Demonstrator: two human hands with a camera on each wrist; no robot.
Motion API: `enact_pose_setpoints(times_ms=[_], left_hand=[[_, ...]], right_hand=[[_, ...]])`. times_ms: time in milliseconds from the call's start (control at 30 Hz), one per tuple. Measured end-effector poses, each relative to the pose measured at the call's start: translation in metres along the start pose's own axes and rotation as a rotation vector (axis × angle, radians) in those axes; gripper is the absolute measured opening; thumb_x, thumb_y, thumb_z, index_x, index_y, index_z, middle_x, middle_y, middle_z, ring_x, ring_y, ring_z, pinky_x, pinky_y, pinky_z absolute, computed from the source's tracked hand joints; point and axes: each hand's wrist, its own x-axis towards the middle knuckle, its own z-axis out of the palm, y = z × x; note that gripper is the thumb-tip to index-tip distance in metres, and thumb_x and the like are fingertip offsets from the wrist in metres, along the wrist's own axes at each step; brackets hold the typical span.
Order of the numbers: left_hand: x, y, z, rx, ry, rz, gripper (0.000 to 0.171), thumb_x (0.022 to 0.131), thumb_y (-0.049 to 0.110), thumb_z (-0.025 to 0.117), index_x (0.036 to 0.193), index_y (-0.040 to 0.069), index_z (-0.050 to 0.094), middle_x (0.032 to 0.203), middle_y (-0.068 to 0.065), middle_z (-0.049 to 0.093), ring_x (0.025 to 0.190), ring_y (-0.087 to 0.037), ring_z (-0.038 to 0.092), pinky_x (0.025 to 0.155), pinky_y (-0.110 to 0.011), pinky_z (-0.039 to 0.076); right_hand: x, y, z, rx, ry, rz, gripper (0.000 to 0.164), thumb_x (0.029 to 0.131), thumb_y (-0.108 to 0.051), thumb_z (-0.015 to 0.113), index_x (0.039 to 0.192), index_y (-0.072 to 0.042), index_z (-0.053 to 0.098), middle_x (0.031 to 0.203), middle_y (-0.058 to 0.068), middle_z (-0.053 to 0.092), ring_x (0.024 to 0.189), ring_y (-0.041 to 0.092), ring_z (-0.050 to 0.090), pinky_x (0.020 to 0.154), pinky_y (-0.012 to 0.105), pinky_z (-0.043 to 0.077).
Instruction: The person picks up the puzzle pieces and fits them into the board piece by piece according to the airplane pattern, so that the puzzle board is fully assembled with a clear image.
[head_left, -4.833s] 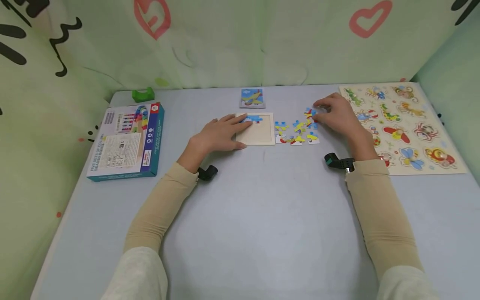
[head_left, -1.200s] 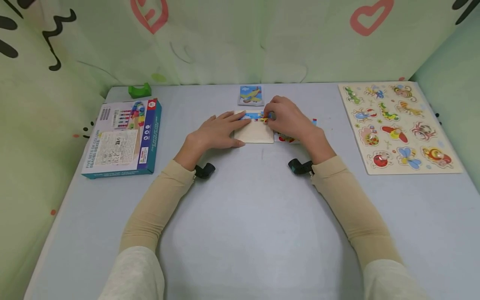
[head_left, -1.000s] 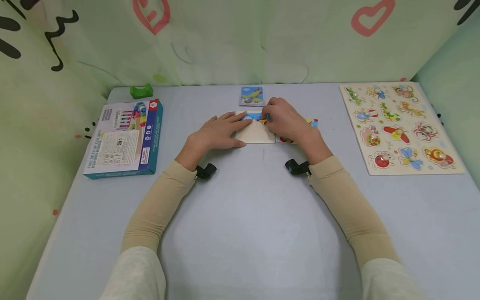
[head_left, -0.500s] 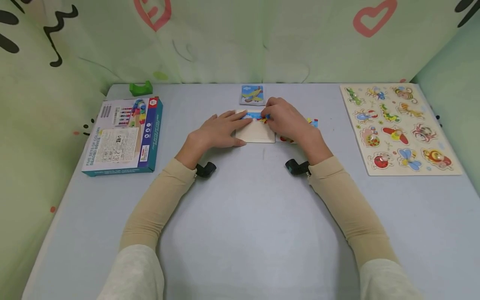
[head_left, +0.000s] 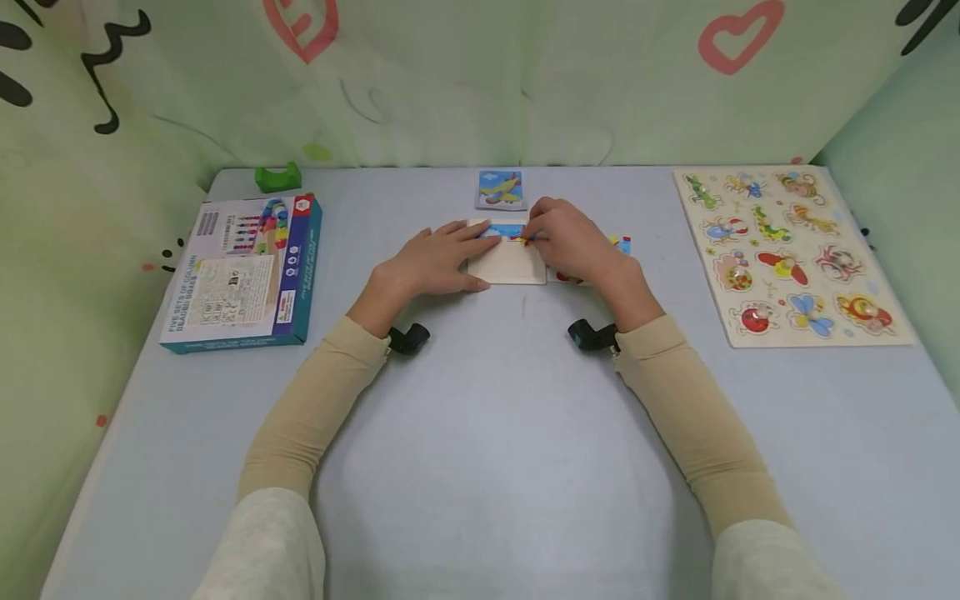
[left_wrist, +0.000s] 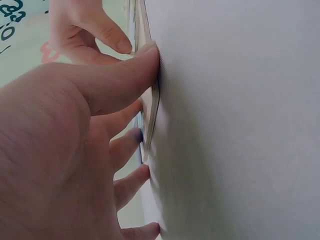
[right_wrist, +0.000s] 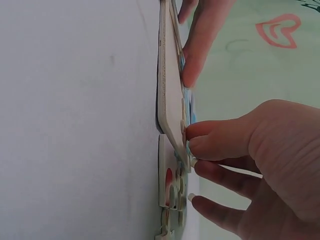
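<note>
A shallow wooden puzzle tray (head_left: 508, 267) lies mid-table, with blue jigsaw pieces (head_left: 504, 232) along its far edge. My left hand (head_left: 438, 262) is spread over its left side, fingers fairly straight; in the left wrist view the thumb (left_wrist: 127, 82) rests on the near rim. At the tray's far right corner, my right hand (head_left: 576, 242) pinches a small puzzle piece (head_left: 528, 239) between thumb and forefinger, pressed low against the tray. The fingers mostly hide that piece. More loose puzzle pieces (right_wrist: 168, 175) lie right against the tray, largely covered by the right hand in the head view.
A picture card with a yellow plane (head_left: 501, 190) lies behind the tray. At the left are a bead-toy box (head_left: 240, 271) and a green block (head_left: 278, 177). A wooden insect board (head_left: 783, 321) lies at the right. A cloth wall (head_left: 450, 100) rises behind the table.
From the loose pieces at the right, my right hand has carried a puzzle piece left onto the tray's far right corner. Lately it shifts only slightly there. My left hand stays put.
</note>
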Motion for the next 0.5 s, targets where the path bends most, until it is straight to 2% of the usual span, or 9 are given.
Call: enact_pose_setpoints(times_ms=[167, 300, 500], left_hand=[[0.000, -0.009, -0.002, -0.026, 0.000, 0.031, 0.081, 0.094, 0.053, 0.061, 0.160, 0.028, 0.021, 0.169, 0.008, 0.011, 0.157, -0.024, 0.008, 0.125, -0.053, 0.017], [-0.002, -0.016, -0.004, -0.072, -0.001, 0.030, 0.082, 0.092, 0.047, 0.068, 0.159, 0.022, 0.027, 0.168, 0.008, 0.017, 0.157, -0.024, 0.011, 0.126, -0.045, 0.019], [-0.002, -0.018, -0.003, -0.086, 0.025, 0.028, 0.081, 0.091, 0.048, 0.068, 0.158, 0.022, 0.029, 0.167, 0.009, 0.019, 0.156, -0.024, 0.014, 0.125, -0.047, 0.022]], right_hand=[[-0.005, -0.002, 0.005, -0.007, 0.019, -0.008, 0.031, 0.092, 0.005, 0.050, 0.113, 0.003, 0.073, 0.124, 0.020, 0.058, 0.109, 0.037, 0.052, 0.095, 0.048, 0.048], [-0.007, -0.003, 0.007, -0.022, 0.030, -0.003, 0.032, 0.092, 0.005, 0.050, 0.114, 0.001, 0.073, 0.124, 0.019, 0.057, 0.108, 0.037, 0.051, 0.094, 0.047, 0.047], [-0.009, -0.002, 0.002, -0.021, 0.012, 0.000, 0.030, 0.094, 0.002, 0.052, 0.116, 0.000, 0.073, 0.127, 0.017, 0.056, 0.111, 0.038, 0.050, 0.097, 0.048, 0.046]])
